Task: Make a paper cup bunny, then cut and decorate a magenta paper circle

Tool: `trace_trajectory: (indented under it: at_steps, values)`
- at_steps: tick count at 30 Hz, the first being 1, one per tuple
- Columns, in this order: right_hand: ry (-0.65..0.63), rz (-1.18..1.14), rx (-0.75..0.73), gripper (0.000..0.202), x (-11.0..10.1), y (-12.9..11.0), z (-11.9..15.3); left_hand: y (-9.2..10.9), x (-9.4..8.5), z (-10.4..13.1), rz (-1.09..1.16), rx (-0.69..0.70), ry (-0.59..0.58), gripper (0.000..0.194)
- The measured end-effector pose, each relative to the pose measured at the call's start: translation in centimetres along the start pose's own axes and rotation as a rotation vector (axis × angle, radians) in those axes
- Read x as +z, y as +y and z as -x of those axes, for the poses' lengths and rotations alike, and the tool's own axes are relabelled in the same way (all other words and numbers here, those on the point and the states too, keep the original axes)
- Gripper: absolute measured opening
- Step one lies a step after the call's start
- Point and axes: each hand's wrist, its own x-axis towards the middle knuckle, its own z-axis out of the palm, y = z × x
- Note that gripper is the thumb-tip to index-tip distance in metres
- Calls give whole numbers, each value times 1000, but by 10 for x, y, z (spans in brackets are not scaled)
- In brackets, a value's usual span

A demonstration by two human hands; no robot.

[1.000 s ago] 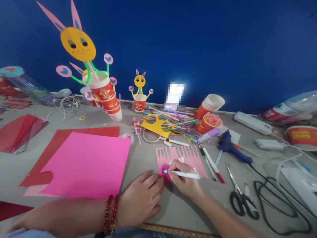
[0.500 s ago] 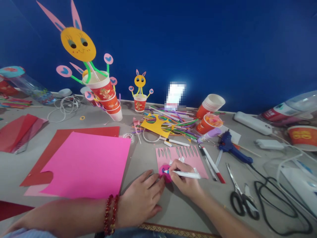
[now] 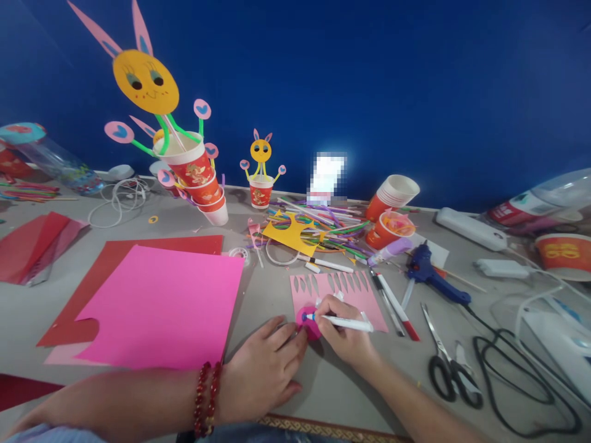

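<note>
My right hand [image 3: 342, 335] grips a white marker [image 3: 347, 323], its blue tip on a small magenta paper circle [image 3: 313, 331] that bears a blue mark. The circle lies over the lower left of a pink sheet [image 3: 376, 314] with a row of leaf-shaped cutouts. My left hand [image 3: 265, 369] rests flat on the table, fingers spread, its fingertips against the circle's left edge. Left of that hand lies a bright pink sheet [image 3: 170, 307] on top of a red sheet [image 3: 69, 314].
Scissors [image 3: 450, 363] and a blue glue gun [image 3: 434, 274] with a looping black cord lie at right. Pens [image 3: 397, 304] lie beside the pink sheet. Pipe cleaners [image 3: 332, 221], yellow paper scrap [image 3: 290, 234] and paper cups [image 3: 390, 200] stand behind. Bunny-faced cup figures [image 3: 145, 83] rise at back left.
The marker tip has shifted slightly on the magenta circle, and the blue mark there looks a little different. My left hand stays in place.
</note>
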Motion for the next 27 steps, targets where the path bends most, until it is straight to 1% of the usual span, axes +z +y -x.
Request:
trace_trajectory:
  at_steps: [8, 13, 18, 27]
  values:
    - [-20, -8, -25, 14, 0, 1, 1, 0, -1, 0, -8, -2, -4, 51]
    - [-6, 11, -13, 13, 0, 1, 0, 0, 0, 1, -8, 0, 1, 51]
    - [-19, 3, -5, 14, 0, 3, 0, 0, 1, 1, -2, 1, -8, 50]
    - [5, 6, -12, 14, -1, 0, 0, 1, 1, 1, -8, -2, -8, 50]
